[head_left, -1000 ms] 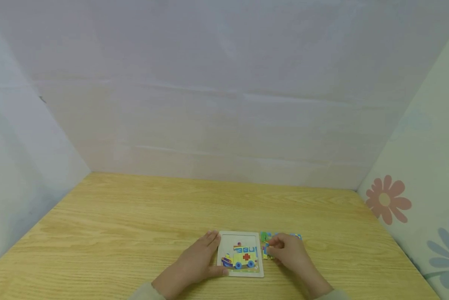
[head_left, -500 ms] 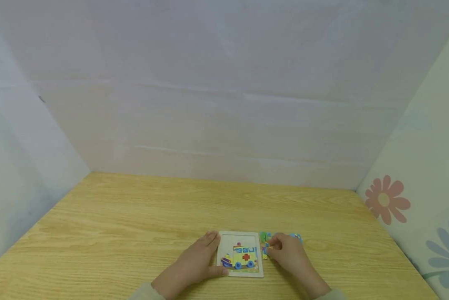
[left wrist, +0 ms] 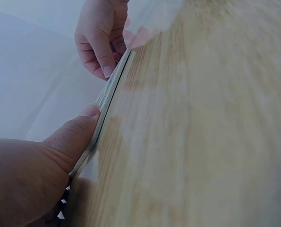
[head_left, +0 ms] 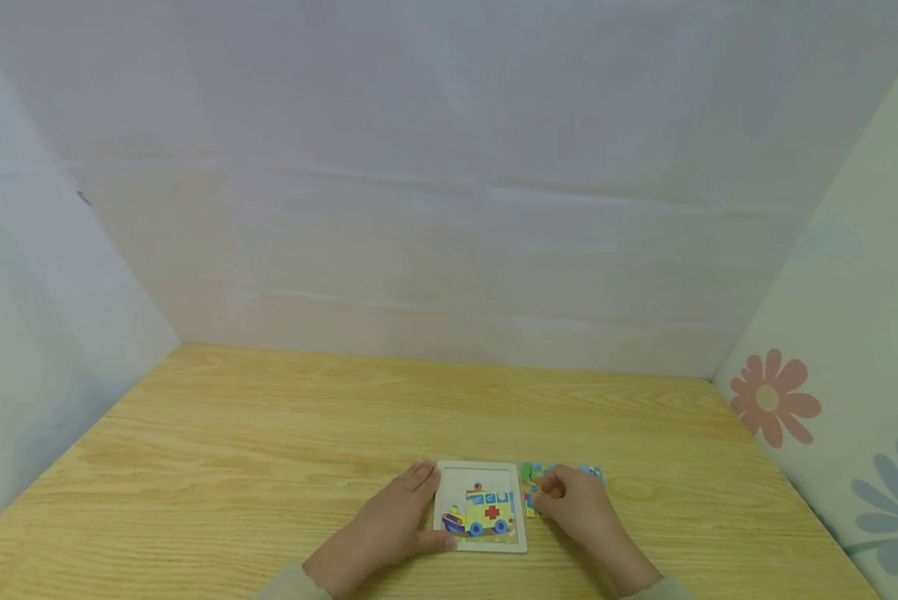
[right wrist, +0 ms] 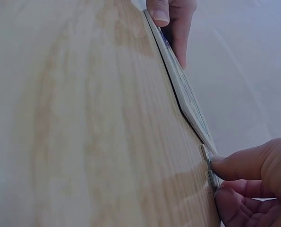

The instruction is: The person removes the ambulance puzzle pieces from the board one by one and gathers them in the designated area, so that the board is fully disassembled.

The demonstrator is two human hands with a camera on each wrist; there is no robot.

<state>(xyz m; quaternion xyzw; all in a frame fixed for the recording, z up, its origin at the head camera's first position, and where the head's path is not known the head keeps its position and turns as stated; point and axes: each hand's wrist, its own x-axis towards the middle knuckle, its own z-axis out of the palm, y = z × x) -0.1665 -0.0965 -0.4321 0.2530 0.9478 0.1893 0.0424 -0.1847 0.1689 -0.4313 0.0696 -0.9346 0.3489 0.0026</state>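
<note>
A square white-rimmed puzzle tray [head_left: 521, 521] lies on the table, partly filled with pieces picturing a yellow ambulance with a red cross. At its left side rests my left hand [head_left: 392, 517], its straight fingers at the upper left corner and its thumb stretched to the lower left. In the left wrist view that thumb [left wrist: 79, 130] presses the tray's edge. Right of the tray, my right hand [head_left: 580, 508] pinches a small puzzle piece [head_left: 534, 484] between thumb and index finger. The piece is mostly hidden. Loose puzzle pieces [head_left: 528, 472] lie flat beneath and beyond that hand.
The wooden table [head_left: 306, 417] reaches back to a pale cloth wall [head_left: 449, 250]. A side wall with printed flowers [head_left: 768, 398] borders it on the right, and a plain pale wall [head_left: 59, 333] on the left.
My right fingertips have shifted a little at the loose pieces, and the piece between them looks slightly tilted up. The left hand and the tray have stayed in place.
</note>
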